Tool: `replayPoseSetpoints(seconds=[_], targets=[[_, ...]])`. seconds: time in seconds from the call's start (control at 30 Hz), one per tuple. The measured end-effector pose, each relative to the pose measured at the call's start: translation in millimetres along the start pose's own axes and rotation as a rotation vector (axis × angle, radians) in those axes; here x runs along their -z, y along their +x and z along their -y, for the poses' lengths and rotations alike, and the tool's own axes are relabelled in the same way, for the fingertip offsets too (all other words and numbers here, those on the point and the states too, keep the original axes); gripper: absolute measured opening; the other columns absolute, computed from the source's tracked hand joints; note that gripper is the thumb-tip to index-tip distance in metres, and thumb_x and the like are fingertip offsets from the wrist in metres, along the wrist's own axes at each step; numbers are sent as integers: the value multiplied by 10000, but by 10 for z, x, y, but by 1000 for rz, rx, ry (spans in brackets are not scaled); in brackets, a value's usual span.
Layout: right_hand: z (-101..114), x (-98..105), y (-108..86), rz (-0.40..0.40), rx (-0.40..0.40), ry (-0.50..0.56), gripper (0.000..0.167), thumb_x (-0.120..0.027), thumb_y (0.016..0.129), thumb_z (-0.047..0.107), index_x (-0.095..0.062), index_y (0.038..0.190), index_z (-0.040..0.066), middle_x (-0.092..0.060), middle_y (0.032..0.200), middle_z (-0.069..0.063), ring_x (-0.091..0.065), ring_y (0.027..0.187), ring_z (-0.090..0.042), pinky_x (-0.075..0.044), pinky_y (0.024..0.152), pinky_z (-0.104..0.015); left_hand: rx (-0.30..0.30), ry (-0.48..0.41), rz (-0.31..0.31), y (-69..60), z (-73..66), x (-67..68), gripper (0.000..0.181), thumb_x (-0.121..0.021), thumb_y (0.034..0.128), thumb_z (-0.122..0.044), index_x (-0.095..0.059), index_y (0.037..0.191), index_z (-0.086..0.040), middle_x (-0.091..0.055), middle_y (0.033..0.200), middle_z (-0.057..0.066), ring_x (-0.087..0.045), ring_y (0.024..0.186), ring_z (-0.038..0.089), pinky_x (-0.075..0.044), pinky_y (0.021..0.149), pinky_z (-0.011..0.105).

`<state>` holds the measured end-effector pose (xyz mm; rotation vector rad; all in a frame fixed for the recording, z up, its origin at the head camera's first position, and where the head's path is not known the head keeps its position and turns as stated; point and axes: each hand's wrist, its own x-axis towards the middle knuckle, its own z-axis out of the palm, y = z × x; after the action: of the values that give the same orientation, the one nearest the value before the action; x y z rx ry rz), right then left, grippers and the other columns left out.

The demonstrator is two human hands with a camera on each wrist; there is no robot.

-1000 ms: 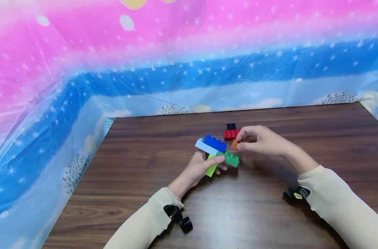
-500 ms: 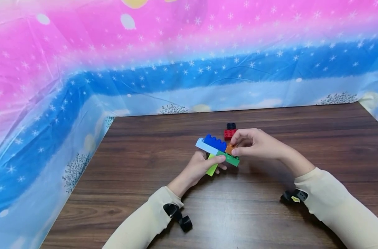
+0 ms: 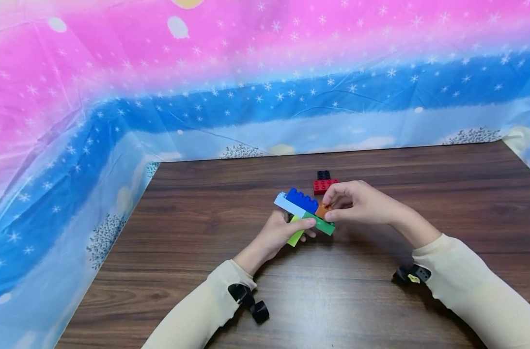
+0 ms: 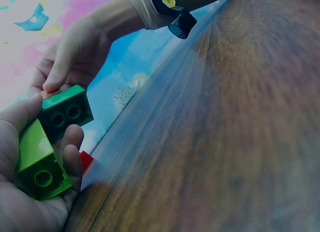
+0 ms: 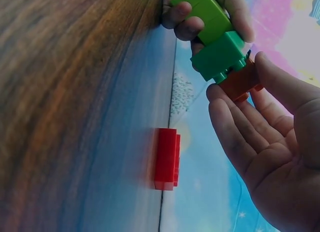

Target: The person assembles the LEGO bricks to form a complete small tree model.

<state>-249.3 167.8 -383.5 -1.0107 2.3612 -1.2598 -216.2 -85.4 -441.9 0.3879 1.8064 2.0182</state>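
Note:
My left hand (image 3: pixel 279 233) grips a brick assembly: a lime brick (image 3: pixel 295 237) below, a light blue brick (image 3: pixel 289 205) and a green brick (image 3: pixel 324 226) across it, and a dark blue brick (image 3: pixel 302 200) on the light blue one. Between thumb and fingers, my right hand (image 3: pixel 366 202) pinches an orange brick (image 3: pixel 321 211), which sits on the green brick's studs beside the dark blue one. In the right wrist view the orange brick (image 5: pixel 239 80) meets the green brick (image 5: pixel 220 56); whether it is fully pressed down I cannot tell.
Behind the hands, a red brick (image 3: pixel 324 186) lies on the brown wooden table (image 3: pixel 195 203), with a black brick (image 3: pixel 323 175) just beyond it. A pink and blue patterned cloth (image 3: pixel 247 111) stands along the table's back and left edges.
My right hand has moved left and slightly down with the orange brick, from just off the assembly onto the green brick. My left hand holds the assembly in nearly the same place.

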Motion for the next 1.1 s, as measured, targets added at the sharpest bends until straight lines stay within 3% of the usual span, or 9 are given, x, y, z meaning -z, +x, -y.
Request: replayPoseSetpoints(seconds=[1.1], targets=[[-67,-65,1,19,-45,110,167,-772,978,104,-685,1080,5,-747,1043,-53,-734,1014,-215,-599,953,-399,-2,27,-11,-13,2,18,343,-699,1004,-108,-572,1312,-26,-714,1050,58,-725,773,177,-572,656,288]])
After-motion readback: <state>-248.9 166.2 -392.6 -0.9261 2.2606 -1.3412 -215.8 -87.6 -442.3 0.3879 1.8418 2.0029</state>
